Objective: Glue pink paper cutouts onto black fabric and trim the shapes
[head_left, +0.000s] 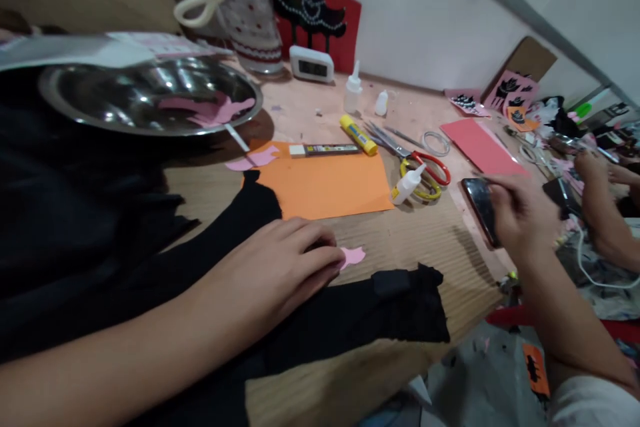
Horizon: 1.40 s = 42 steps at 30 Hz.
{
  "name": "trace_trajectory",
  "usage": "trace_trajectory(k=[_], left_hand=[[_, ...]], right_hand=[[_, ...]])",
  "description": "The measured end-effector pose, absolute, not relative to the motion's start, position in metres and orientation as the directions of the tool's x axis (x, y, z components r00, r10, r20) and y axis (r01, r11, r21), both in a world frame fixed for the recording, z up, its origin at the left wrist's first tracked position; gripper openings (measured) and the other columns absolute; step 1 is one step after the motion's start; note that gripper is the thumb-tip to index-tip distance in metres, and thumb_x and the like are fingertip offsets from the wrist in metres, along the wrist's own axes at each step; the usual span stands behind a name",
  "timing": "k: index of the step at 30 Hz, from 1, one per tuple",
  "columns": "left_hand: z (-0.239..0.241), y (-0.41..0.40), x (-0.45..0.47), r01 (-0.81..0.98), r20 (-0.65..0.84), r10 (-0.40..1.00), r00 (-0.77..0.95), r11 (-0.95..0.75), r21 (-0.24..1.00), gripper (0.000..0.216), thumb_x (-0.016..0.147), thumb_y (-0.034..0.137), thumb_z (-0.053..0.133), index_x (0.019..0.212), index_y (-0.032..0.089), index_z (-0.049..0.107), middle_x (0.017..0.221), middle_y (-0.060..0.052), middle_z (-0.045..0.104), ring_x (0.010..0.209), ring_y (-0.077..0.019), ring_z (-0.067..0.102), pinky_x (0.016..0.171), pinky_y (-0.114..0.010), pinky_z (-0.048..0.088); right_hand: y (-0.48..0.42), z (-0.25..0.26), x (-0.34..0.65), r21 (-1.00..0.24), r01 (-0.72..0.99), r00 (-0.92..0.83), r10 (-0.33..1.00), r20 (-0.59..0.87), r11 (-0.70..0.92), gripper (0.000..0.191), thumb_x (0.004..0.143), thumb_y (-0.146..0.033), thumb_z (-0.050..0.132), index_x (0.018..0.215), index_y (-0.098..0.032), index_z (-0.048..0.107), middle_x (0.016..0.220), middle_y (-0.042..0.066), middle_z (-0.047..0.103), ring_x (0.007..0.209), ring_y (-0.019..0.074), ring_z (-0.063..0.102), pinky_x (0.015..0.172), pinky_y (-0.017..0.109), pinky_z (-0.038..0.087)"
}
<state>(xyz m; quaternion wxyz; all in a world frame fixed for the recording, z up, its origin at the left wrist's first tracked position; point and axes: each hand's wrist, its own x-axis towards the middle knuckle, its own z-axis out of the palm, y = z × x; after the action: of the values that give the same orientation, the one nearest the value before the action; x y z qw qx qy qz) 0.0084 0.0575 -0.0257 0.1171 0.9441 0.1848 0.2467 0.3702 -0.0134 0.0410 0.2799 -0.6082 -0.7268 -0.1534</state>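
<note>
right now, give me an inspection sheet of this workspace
surface: wooden table, mostly covered
job's things: pink cutout at left fingertips; phone at right hand; black fabric under left hand
clutter: orange paper, glue stick, scissors, glue bottles, steel bowl with pink scraps, small clock
hands: left hand flat on fabric; right hand on phone
cables: white cable at far right
surroundings: another person's hand, white wall

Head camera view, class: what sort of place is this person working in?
Probably a paper-craft worktable: scissors, glue bottles and an orange sheet lie about, and a pink cut-out sits by the left hand.
</note>
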Motion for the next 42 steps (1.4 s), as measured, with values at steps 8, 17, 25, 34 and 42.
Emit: trace_trajectory(k=[8, 17, 25, 34, 42], left_hand=[[-0.034, 0.060, 0.007, 0.300, 0.434, 0.436, 0.788, -0.888, 0.348, 0.031, 0.108, 0.032, 0.046, 0.103, 0.026, 0.076, 0.100, -0.005, 0.075, 0.082, -0.0201, 0.069, 0.070, -0.033, 0.050], [-0.027, 0.061, 0.006, 0.293, 0.396, 0.423, 0.815, -0.890, 0.349, 0.030, 0.107, 0.032, 0.049, 0.103, 0.026, 0.078, 0.099, -0.005, 0.075, 0.083, -0.0205, 0.071, 0.071, -0.032, 0.055], [-0.032, 0.060, 0.007, 0.309, 0.402, 0.430, 0.809, -0.891, 0.333, 0.029, 0.108, 0.030, 0.048, 0.103, 0.025, 0.076, 0.100, -0.005, 0.075, 0.084, -0.0205, 0.070, 0.073, -0.033, 0.054], [-0.041, 0.057, 0.006, 0.321, 0.437, 0.432, 0.789, -0.896, 0.307, 0.030, 0.109, 0.029, 0.044, 0.105, 0.026, 0.074, 0.100, -0.005, 0.073, 0.085, -0.0196, 0.069, 0.075, -0.034, 0.051], [-0.034, 0.055, 0.009, 0.320, 0.458, 0.437, 0.774, -0.894, 0.312, 0.030, 0.108, 0.026, 0.045, 0.104, 0.025, 0.075, 0.098, -0.005, 0.073, 0.083, -0.0193, 0.069, 0.073, -0.033, 0.051]], right_hand=[[0.058, -0.014, 0.372, -0.102, 0.943, -0.255, 0.886, 0.388, 0.316, 0.029, 0.104, -0.013, 0.045, 0.124, -0.016, 0.066, 0.114, 0.014, 0.073, 0.103, 0.0255, 0.069, 0.089, 0.039, 0.056], [0.077, -0.019, 0.374, -0.222, 0.938, -0.179, 0.919, 0.352, 0.268, 0.028, 0.108, -0.025, 0.043, 0.120, -0.019, 0.068, 0.119, 0.014, 0.073, 0.107, 0.0267, 0.068, 0.096, 0.040, 0.052], [0.127, 0.003, 0.356, -0.299, 0.913, -0.174, 0.928, 0.330, 0.278, 0.023, 0.104, -0.019, 0.050, 0.113, -0.017, 0.071, 0.116, 0.014, 0.075, 0.108, 0.0269, 0.065, 0.095, 0.039, 0.048], [0.162, 0.006, 0.351, -0.399, 0.885, -0.173, 0.964, 0.201, 0.242, 0.015, 0.093, -0.009, 0.065, 0.093, -0.018, 0.077, 0.106, 0.008, 0.076, 0.102, 0.0221, 0.067, 0.094, 0.034, 0.048], [0.162, 0.004, 0.352, -0.464, 0.865, -0.107, 0.974, 0.199, 0.190, 0.019, 0.089, -0.005, 0.066, 0.099, -0.017, 0.077, 0.107, 0.008, 0.080, 0.102, 0.0221, 0.070, 0.094, 0.035, 0.051]])
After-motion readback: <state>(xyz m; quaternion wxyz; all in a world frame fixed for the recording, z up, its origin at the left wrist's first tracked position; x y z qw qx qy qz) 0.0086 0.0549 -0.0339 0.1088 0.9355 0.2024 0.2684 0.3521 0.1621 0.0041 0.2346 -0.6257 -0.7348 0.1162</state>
